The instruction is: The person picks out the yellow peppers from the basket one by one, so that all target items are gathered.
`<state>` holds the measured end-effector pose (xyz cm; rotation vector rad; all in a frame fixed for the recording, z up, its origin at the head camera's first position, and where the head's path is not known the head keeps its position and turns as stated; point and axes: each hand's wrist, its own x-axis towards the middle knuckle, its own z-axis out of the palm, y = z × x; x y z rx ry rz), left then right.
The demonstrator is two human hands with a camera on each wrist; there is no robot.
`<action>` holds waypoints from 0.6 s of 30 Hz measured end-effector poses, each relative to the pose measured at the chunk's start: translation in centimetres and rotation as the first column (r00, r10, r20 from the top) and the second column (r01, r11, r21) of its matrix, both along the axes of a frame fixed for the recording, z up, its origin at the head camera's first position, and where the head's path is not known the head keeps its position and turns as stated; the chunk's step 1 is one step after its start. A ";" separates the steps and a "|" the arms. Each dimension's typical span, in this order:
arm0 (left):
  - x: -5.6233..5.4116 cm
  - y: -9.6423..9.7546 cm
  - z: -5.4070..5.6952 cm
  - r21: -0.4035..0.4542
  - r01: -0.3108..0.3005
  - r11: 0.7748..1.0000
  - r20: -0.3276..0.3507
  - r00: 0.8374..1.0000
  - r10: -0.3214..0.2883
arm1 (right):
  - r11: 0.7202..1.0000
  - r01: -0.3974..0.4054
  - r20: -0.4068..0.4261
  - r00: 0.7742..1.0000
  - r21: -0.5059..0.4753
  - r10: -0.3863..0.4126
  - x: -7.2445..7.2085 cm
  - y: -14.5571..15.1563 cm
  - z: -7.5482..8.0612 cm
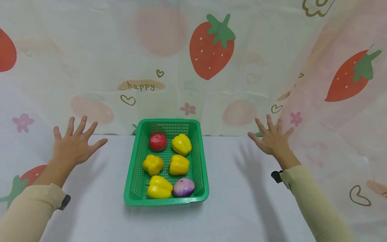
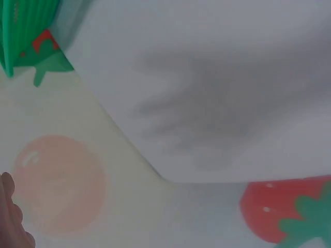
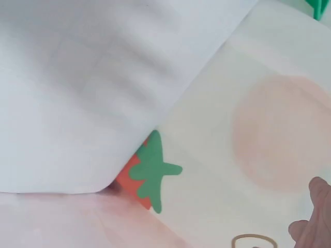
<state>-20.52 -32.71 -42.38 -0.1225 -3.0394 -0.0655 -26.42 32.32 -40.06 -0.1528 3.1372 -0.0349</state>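
My left hand hovers over the left part of the table with its fingers straight and spread, holding nothing. On the other side, my right hand is held up in the same spread way, also with nothing in it. Between them stands a green plastic basket, touched by neither hand. Inside it are a red round fruit or vegetable at the back left, several yellow bell peppers, and a purple eggplant-like vegetable at the front right. Only some fingertips of each hand show in the wrist views.
A white table bears the basket near its back edge. Behind and beside it hangs a pale cloth printed with strawberries, hearts and flowers. Shadows of both hands fall on the tabletop. Each wrist wears a dark band.
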 end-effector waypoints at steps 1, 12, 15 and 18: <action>0.0 0.4 0.1 -0.007 0.012 1.000 -0.003 1.000 -0.012 | 1.000 -0.005 -0.005 1.000 0.001 0.005 0.0 -0.2 0.2; 0.4 4.5 1.0 -0.057 0.160 0.985 -0.004 0.987 -0.160 | 0.997 -0.048 0.037 0.998 -0.057 0.050 0.0 -2.1 1.8; 0.7 5.3 1.1 -0.061 0.194 0.979 0.014 0.981 -0.194 | 0.990 -0.069 0.077 0.994 -0.124 0.079 0.1 -2.9 2.3; 0.8 6.0 0.9 -0.062 0.229 0.971 0.047 0.973 -0.226 | 0.977 -0.081 0.118 0.987 -0.199 0.106 0.4 -3.9 3.0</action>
